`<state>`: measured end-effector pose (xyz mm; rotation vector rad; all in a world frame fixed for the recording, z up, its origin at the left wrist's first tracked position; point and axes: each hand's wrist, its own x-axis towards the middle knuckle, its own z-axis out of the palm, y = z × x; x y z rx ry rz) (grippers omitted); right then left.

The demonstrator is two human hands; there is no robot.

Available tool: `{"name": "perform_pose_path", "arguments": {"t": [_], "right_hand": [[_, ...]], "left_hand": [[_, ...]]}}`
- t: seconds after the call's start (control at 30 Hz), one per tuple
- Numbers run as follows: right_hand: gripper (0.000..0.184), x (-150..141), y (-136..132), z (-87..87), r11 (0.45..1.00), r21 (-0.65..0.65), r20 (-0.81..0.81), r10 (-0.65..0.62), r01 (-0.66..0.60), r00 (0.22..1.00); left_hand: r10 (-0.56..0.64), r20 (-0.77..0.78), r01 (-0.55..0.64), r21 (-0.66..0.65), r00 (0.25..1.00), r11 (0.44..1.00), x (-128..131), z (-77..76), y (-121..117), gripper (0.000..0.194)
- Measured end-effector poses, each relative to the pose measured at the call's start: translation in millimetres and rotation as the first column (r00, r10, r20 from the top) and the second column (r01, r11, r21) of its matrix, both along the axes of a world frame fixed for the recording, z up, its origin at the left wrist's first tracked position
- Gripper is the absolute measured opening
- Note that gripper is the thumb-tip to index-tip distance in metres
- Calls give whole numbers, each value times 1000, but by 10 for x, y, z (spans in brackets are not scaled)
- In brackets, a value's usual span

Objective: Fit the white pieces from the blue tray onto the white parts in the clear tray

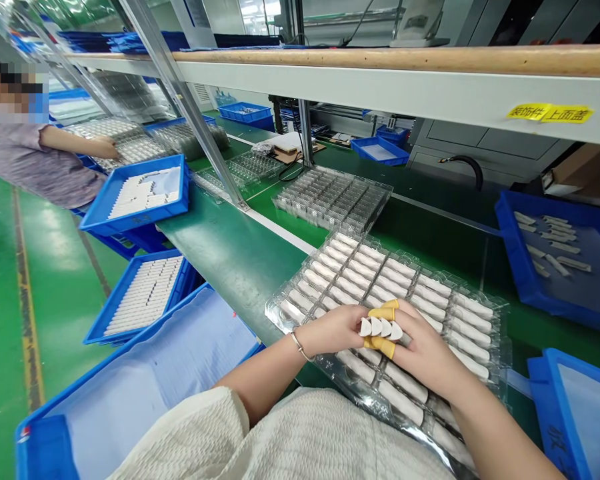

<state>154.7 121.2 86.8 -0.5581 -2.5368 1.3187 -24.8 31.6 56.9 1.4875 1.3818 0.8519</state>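
Note:
Over the clear blister tray (275, 308), my left hand (337, 330) and my right hand (427, 343) meet around a small stack of white plastic pieces (380, 328). The ends of several pieces face me, side by side. Yellow finger covers wrap some fingertips, and both hands are closed on the stack. Beneath them the tray holds rows of long white parts (433, 290) in its pockets. My hands and forearms hide part of its middle and near right side.
Another stack of clear trays (335, 197) stands behind. Blue bins flank me: a lined bin (150, 387) at left, a bin with loose white pieces (570, 253) and another bin (575, 413) at right. A shelf edge (380, 83) crosses above. A co-worker (35, 157) sits far left.

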Motion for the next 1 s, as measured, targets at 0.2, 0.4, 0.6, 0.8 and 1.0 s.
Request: {"name": "perform_pose_path", "arguments": {"t": [0.2, 0.4, 0.6, 0.8, 1.0], "right_hand": [[19, 28, 8, -67, 983, 171, 14, -63, 60, 998], [40, 76, -66, -105, 805, 591, 59, 23, -53, 998], [36, 79, -63, -118, 743, 661, 103, 52, -107, 993], [21, 81, 41, -135, 896, 444, -5, -13, 14, 1000], [17, 29, 97, -200, 946, -66, -276, -323, 318, 905]], "left_hand": [[-13, -159, 6, -43, 987, 999, 1, 48, 23, 16], [-15, -263, 11, -20, 965, 1000, -5, 9, 49, 11], [-39, -234, 36, -17, 971, 999, -22, -10, 56, 12], [43, -221, -47, -14, 974, 999, -122, 101, 62, 22], [188, 591, -238, 7, 785, 971, 29, -73, 150, 72]]}}
